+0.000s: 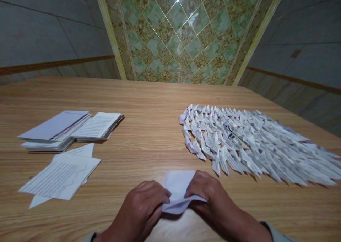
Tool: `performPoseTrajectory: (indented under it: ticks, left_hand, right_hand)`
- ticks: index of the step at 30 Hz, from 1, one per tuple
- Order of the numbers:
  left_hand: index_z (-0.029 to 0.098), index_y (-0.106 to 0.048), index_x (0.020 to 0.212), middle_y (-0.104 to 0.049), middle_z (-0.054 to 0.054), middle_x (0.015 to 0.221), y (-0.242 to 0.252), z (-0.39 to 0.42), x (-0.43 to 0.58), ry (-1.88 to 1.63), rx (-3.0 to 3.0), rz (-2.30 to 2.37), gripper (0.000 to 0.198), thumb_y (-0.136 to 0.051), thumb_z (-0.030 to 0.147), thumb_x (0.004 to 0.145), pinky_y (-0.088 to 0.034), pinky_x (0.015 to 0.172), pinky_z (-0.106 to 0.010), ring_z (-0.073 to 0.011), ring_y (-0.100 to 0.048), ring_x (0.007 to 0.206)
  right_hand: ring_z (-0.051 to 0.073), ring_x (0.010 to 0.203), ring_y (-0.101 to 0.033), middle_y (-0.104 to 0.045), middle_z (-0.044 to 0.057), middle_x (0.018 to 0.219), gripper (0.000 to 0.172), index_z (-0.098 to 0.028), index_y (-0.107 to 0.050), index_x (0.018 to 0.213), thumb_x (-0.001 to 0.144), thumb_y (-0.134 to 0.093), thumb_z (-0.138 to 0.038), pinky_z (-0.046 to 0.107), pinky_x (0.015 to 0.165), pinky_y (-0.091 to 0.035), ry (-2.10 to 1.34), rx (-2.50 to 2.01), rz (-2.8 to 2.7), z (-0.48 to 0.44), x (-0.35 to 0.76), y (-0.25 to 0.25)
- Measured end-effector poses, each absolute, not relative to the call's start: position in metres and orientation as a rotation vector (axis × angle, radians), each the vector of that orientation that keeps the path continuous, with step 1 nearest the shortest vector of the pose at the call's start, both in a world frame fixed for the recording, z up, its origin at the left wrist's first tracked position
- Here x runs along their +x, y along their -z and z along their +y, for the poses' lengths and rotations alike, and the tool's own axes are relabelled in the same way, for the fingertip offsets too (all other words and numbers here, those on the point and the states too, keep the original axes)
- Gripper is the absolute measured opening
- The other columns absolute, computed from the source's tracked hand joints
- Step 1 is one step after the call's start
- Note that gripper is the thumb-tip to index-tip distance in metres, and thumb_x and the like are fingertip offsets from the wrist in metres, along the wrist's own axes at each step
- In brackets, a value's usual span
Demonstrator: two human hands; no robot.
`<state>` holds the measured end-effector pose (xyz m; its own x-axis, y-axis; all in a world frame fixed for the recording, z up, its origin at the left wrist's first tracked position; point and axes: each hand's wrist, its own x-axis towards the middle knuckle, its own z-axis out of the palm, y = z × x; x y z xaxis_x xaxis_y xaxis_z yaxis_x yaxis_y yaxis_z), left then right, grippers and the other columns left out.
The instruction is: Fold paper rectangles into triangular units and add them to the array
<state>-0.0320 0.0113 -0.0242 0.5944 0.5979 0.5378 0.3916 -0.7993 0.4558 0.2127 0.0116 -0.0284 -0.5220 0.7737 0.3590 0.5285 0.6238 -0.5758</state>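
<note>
A sheet of paper, plain and pale on the side facing me, is held just above the table's near edge. Its near edge curls up in a partial fold. My left hand is closed on the left side of the sheet, thumb and fingers pinching it. On the opposite side, my right hand grips the paper, its fingers curled over the top and the near flap. The undersides of both hands are hidden.
Rows of folded paper boats cover the table's right side. To the left lie a stack of paper, a smaller printed stack and a few loose printed sheets. The wooden table reaches toward a tiled wall.
</note>
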Motion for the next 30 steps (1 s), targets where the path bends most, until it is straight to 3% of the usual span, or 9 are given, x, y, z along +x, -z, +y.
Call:
performPoseTrajectory:
  ticks: [10, 16, 19, 24, 30]
  left_hand:
    - [0.022, -0.066, 0.081, -0.075, -0.004, 0.078, 0.030, 0.012, -0.034, -0.880, 2.293, 0.922, 0.016, -0.060, 0.020, 0.095, -0.054, 0.063, -0.027, -0.0196, -0.071, 0.070]
    - [0.021, -0.067, 0.080, -0.072, -0.003, 0.074, 0.030, 0.012, -0.035, -0.916, 2.310, 0.993, 0.017, -0.063, 0.025, 0.096, -0.051, 0.061, -0.026, -0.0187, -0.068, 0.067]
    - [0.021, -0.068, 0.082, -0.072, -0.003, 0.075, 0.027, 0.013, -0.035, -0.940, 2.302, 1.021, 0.016, -0.064, 0.027, 0.096, -0.052, 0.060, -0.026, -0.0185, -0.069, 0.067]
    - [0.022, -0.071, 0.106, -0.079, -0.005, 0.095, 0.022, 0.015, -0.038, -1.100, 2.352, 1.001, 0.014, -0.059, 0.022, 0.100, -0.058, 0.076, -0.026, -0.0182, -0.075, 0.083]
    - [0.021, -0.071, 0.091, -0.078, -0.004, 0.084, 0.014, 0.016, -0.040, -1.191, 2.477, 0.929, 0.016, -0.057, 0.018, 0.099, -0.057, 0.064, -0.024, -0.0161, -0.074, 0.071]
  right_hand:
    - [0.020, 0.075, -0.062, -0.072, 0.006, 0.076, 0.039, -0.019, -0.073, 0.079, 0.098, -0.060, -0.050, 0.030, 0.071, -0.042, -0.682, -1.081, -2.220, 0.013, 0.209, 0.019]
    - [0.017, 0.064, -0.053, -0.062, 0.003, 0.067, 0.062, -0.019, -0.064, 0.070, 0.109, -0.027, -0.052, 0.030, 0.065, -0.039, -0.761, -1.087, -2.222, 0.011, 0.212, 0.006]
    - [0.017, 0.069, -0.056, -0.064, 0.004, 0.074, 0.057, -0.018, -0.066, 0.078, 0.109, -0.030, -0.050, 0.030, 0.066, -0.040, -0.797, -1.074, -2.162, 0.012, 0.213, 0.003]
    - [0.018, 0.071, -0.059, -0.070, 0.005, 0.074, 0.052, -0.019, -0.073, 0.083, 0.106, -0.039, -0.051, 0.030, 0.067, -0.042, -0.775, -1.017, -2.108, 0.013, 0.210, 0.001]
    - [0.017, 0.067, -0.063, -0.074, 0.004, 0.073, 0.030, -0.022, -0.078, 0.089, 0.100, -0.059, -0.043, 0.030, 0.065, -0.045, -0.697, -0.918, -2.075, 0.014, 0.210, 0.010]
